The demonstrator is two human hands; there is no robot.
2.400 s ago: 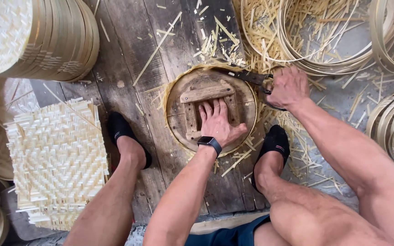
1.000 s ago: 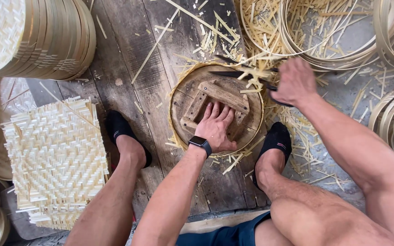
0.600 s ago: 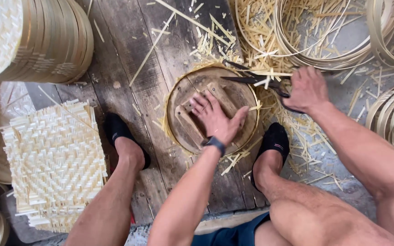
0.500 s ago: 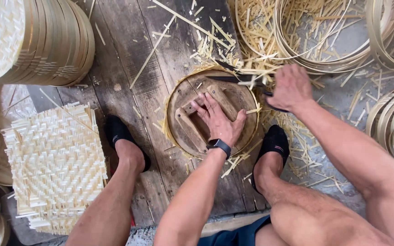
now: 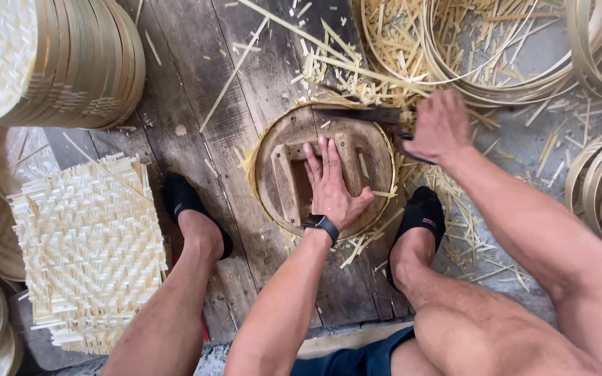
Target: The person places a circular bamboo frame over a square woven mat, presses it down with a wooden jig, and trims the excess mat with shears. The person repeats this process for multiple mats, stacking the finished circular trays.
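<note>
Pressing flat on a round wooden form (image 5: 280,150), the left hand (image 5: 330,182) lies with fingers spread wide across its cross-bars. The form sits on dark floor planks (image 5: 196,90), between the person's two black-socked feet. A thin bamboo rim (image 5: 251,157) rings the form. The right hand (image 5: 440,127) is closed around a knife (image 5: 364,113), its blade lying along the form's far edge.

In my judgement the form is stiff and fairly heavy, best steadied by palm pressure on the bars. The rim looks light, springy and liable to splinter; hold it by its edge, clear of the blade.

Left of the form lie a woven mat (image 5: 88,244) and stacked round trays (image 5: 50,59). Beyond and right of it lie coiled hoops (image 5: 600,174) and loose offcuts (image 5: 454,230). Planks are rough and littered.
</note>
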